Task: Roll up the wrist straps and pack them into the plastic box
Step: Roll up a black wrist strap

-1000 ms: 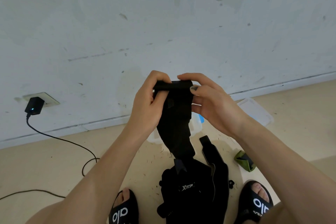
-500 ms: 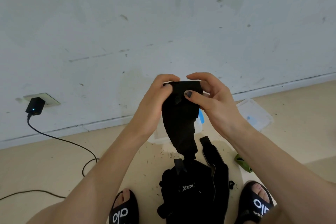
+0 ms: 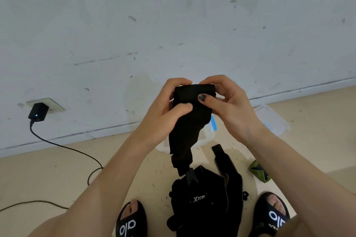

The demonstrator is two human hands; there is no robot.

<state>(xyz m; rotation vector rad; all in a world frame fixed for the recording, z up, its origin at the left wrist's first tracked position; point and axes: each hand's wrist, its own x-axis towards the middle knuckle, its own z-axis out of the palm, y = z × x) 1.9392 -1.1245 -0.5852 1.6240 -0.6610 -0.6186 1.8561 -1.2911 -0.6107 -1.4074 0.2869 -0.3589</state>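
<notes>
Looks like a bare room in a home: scuffed white wall (image 3: 173, 25), beige floor (image 3: 48, 175) strewn with small debris, charger (image 3: 38, 112) plugged into a low wall socket (image 3: 50, 103), slippered feet (image 3: 128, 221) on the floor.

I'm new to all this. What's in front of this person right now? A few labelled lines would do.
left hand: grips the wrist strap at its rolled top
right hand: pinches the same roll
strap tail: hangs unrolled towards the floor
plastic box: on the floor behind the strap, mostly hidden
lid: lies right of the box
other straps: black pile between the feet
</notes>
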